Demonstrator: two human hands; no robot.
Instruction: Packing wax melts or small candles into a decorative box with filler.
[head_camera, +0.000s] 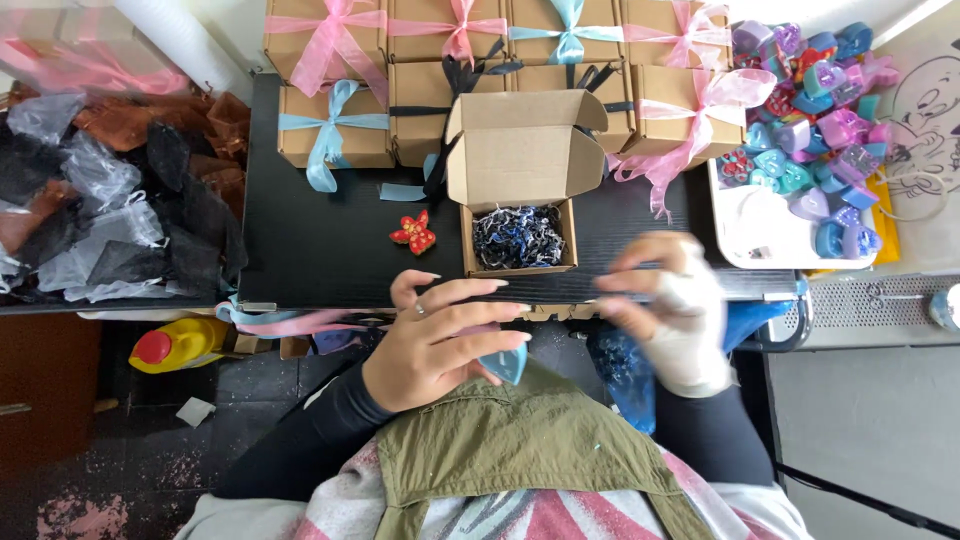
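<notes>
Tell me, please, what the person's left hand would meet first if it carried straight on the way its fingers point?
The left hand points right, toward the blurred right hand. Going straight on, its fingertips would probably meet that hand's fingers first, below the open cardboard box. Depth is unclear, so it might pass just in front.

Left hand (440, 345) hovers with fingers spread; bandaged right hand (672, 310) blurred, fingers curled.

We see a black desk (330, 250) with ribbon-tied cardboard boxes (450, 70) stacked along its far edge. Near the middle stands an open box (520, 190) filled with dark shredded paper — just beside it, a small red flower (413, 233). At the right edge rests a white tray (760, 235) of coloured heart-shaped pieces (805, 110).
</notes>
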